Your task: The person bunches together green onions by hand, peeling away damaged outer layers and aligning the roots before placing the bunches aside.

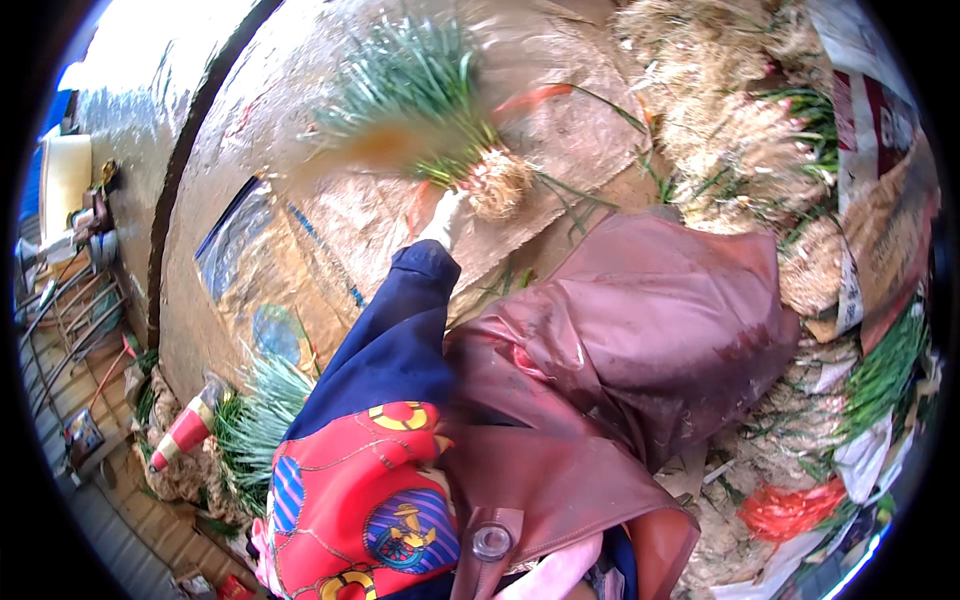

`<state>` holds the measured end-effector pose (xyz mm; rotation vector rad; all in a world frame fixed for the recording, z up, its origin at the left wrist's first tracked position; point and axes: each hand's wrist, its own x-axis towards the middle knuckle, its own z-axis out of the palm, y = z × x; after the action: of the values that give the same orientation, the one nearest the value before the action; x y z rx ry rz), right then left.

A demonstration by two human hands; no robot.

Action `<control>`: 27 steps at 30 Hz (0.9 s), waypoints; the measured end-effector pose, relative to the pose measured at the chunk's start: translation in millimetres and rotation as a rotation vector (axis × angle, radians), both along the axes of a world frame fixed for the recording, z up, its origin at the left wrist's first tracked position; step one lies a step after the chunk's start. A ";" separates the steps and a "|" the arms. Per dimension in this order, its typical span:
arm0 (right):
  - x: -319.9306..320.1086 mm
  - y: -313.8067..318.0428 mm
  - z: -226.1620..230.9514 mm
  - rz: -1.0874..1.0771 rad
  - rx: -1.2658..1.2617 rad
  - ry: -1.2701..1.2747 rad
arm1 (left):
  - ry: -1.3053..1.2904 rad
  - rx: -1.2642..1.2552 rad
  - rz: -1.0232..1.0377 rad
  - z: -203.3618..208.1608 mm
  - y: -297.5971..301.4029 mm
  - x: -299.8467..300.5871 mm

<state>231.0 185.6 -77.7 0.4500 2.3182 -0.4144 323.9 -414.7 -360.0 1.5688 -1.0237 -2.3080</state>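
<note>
A bunch of green onions (410, 85) lies on a flattened brown sheet, leaves pointing away and pale roots toward me. My left hand (447, 217), in a white glove, reaches up to it and grips the stems just beside the root end. The bunch hides part of its fingers. A navy and red patterned sleeve (385, 310) covers that arm. A red-orange strip (535, 98) lies right of the stems. My right hand does not show. A maroon apron (640, 310) spreads over my lap and leg.
Heaped onions with tan roots (720, 110) line the right side, beside a printed sack (880, 170). Red plastic strands (790, 510) lie lower right. At left are more green onions (265, 410), a red and white cone (185, 435), and a dark floor groove (185, 150).
</note>
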 end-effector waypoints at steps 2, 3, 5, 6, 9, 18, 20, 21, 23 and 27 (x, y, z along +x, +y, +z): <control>2.7 1.9 -5.9 0.002 -0.007 -0.004 | -0.022 0.108 0.060 5.3 -9.0 0.3; 5.3 4.1 -6.6 -0.011 -0.005 -0.002 | -0.149 0.107 0.087 18.3 -9.4 -7.0; 7.9 5.8 -11.0 -0.016 -0.026 -0.010 | -0.014 -0.102 0.082 35.4 -17.0 14.4; 8.2 5.9 -12.2 -0.013 -0.034 -0.017 | -0.031 -0.176 0.072 40.7 -21.6 14.3; 19.2 10.0 -16.8 -0.043 -0.037 -0.029 | -0.063 -0.303 -0.010 68.5 -19.7 -16.5; 27.4 11.0 -20.5 -0.069 0.016 -0.099 | -0.364 -0.398 -0.303 67.5 -43.1 -75.2; 29.3 13.0 -16.0 -0.090 0.037 -0.114 | -0.389 -0.303 -0.382 78.3 -46.2 -83.1; 23.1 10.6 -16.6 -0.067 0.033 -0.123 | -0.336 -0.258 -0.370 59.8 -64.3 -66.1; 20.4 10.6 -17.8 -0.076 0.039 -0.134 | -0.294 -0.191 -0.303 67.8 -67.2 -70.4; 20.0 13.3 -18.3 -0.086 0.063 -0.159 | -0.207 -0.065 -0.223 92.9 -64.6 -72.6</control>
<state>251.0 198.9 -95.9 0.5934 2.1679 -0.3343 251.3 -479.2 -267.1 1.7778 -1.3729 -2.2555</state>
